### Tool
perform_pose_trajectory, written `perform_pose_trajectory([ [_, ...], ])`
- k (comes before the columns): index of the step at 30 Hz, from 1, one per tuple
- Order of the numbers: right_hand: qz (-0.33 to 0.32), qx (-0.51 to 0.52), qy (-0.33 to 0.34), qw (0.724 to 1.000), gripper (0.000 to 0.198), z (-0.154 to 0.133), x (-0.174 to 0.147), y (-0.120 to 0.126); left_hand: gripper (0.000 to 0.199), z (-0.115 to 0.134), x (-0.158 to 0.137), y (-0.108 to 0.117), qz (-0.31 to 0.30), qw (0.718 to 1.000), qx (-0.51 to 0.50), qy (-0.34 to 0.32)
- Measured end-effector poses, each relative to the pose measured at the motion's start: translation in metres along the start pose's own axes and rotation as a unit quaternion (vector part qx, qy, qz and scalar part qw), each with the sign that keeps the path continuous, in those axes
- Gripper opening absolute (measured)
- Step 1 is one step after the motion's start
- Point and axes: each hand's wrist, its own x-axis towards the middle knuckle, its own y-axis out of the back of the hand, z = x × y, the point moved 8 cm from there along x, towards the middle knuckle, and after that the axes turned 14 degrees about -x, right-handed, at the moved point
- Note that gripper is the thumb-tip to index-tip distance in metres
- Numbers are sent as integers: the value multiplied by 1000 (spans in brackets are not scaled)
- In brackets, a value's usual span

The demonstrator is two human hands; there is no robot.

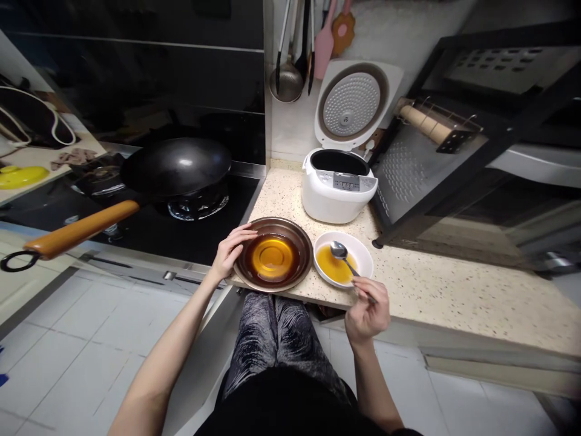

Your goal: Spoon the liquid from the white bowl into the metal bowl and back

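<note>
My left hand [231, 249] rests on the left rim of a round metal dish [305, 245], its fingers stretched out over the edge. Amber liquid [273, 257] fills the dish's bottom. In my right hand [370, 307] is a metal spoon [338, 250], gripped by its handle. The spoon's bowl is over a white bowl [367, 259] that holds a shallow pool of yellow-orange liquid [330, 264]. Whether the spoon touches that liquid I cannot tell. Dish and bowl stand side by side at the counter's front edge.
A white rice cooker [339, 197] with its lid raised stands behind the bowl. On the stove to the left sits a black wok [181, 166], its wooden handle [86, 229] jutting toward the front. A black metal rack [408, 194] occupies the right. Utensils [287, 82] hang on the wall.
</note>
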Motion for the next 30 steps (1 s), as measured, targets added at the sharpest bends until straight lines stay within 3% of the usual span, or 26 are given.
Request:
perform_pose_trajectory([
  [4, 43, 55, -86, 994, 10, -8, -5, -3, 42, 0, 0, 0, -3, 1000, 6, 4],
  [16, -135, 140, -79, 978, 17, -41, -37, -63, 42, -1, 0, 1, 0, 1000, 2, 3],
  [30, -164, 157, -117, 967, 18, -31, -48, -74, 40, -1, 0, 1, 1, 1000, -1, 0],
])
